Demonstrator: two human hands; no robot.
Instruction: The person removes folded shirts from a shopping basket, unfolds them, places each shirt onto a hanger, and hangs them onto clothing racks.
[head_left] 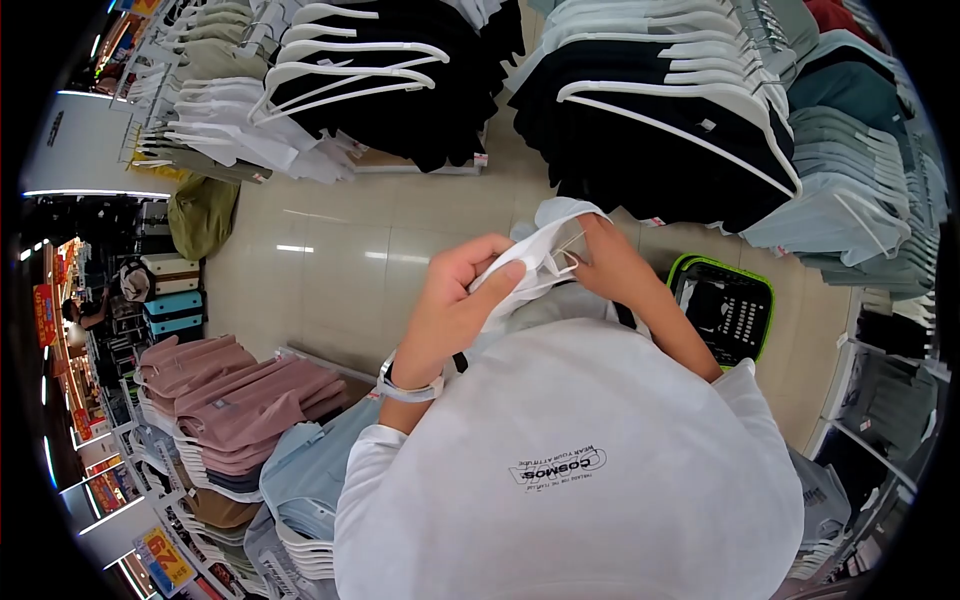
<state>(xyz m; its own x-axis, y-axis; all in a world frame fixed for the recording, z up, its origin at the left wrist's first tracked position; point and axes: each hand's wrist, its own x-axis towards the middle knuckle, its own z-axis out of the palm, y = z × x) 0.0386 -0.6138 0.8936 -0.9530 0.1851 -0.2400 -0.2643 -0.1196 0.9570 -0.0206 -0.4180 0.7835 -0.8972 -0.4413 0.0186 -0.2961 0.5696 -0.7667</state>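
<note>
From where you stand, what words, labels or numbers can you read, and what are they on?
"COSMOS": on the worn white shirt.
"WEAR YOUR ATTITUDE": same shirt.
Same shirt: outlined letters and a tiny line, unclear.
Yellow sign: digits unclear.
Red signs, clothes tags: too small or blurred.

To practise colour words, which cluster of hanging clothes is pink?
The pink garments, left of the left hand; light-blue garments hang beside them, black garments ahead.
</note>
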